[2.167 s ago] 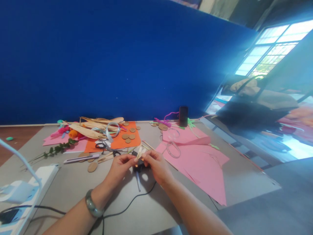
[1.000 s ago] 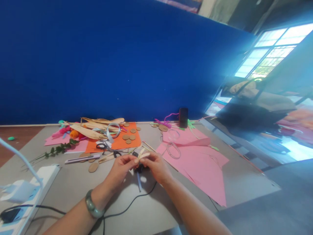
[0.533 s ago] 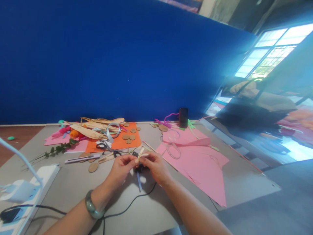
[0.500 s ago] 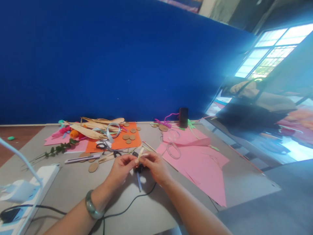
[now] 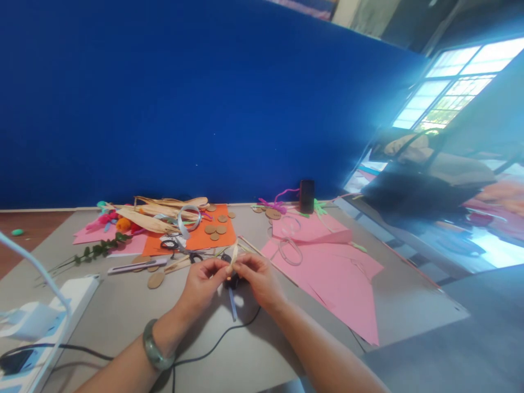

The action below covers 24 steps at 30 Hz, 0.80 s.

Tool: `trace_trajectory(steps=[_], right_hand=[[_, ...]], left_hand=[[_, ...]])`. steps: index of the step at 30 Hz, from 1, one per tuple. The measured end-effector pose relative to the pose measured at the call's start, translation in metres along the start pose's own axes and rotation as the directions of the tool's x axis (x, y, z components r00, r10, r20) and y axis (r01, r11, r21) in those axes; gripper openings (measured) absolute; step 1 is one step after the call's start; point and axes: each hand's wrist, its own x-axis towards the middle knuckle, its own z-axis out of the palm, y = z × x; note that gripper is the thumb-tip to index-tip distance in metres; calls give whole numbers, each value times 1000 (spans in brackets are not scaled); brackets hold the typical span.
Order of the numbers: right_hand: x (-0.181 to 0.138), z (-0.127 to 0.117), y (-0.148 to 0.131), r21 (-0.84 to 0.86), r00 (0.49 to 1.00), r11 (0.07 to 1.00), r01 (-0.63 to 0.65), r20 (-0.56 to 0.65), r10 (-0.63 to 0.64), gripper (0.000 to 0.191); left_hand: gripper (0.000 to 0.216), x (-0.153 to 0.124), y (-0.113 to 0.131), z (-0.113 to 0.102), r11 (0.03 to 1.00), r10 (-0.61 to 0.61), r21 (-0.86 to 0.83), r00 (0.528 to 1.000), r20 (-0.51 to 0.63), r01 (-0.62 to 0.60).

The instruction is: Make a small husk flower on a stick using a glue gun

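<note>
My left hand (image 5: pixel 209 279) and my right hand (image 5: pixel 257 279) meet near the middle of the table, fingertips pinched together. Between them they grip a small pale husk strip (image 5: pixel 234 252), its tip pointing up. Under the fingers lies a black tool (image 5: pixel 232 282), mostly hidden, with a translucent glue stick (image 5: pixel 232 304) jutting toward me; it looks like a glue gun. Left of the hands are black-handled scissors (image 5: pixel 180 249), a utility knife (image 5: pixel 137 266) and a round wooden slice (image 5: pixel 156 280). A green bangle (image 5: pixel 154 346) circles my left wrist.
Dried husks (image 5: pixel 164 210) and a silver tape roll (image 5: pixel 195 221) lie on orange paper (image 5: pixel 227 240). Pink sheets (image 5: pixel 339 284) cover the right side. A phone (image 5: pixel 307 196) leans on the blue partition (image 5: pixel 213 98). A power strip (image 5: pixel 84 289) and black cable (image 5: pixel 213 349) lie near me.
The husk strip's tip has shifted slightly and stands a little more upright. Both hands keep nearly the same place and pinch.
</note>
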Motion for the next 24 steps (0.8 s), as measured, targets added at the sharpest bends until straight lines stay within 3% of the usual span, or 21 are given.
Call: trace_trajectory(steps=[16, 24], right_hand=[[0, 2, -4, -11, 1000, 1000, -3, -7, 3, 19], [2, 1, -1, 3, 997, 1000, -10, 72, 9, 15]], left_hand=[[15, 0, -4, -1, 1000, 4, -26, 1000, -28, -5], [15, 1, -1, -1, 1000, -11, -26, 1000, -25, 11]])
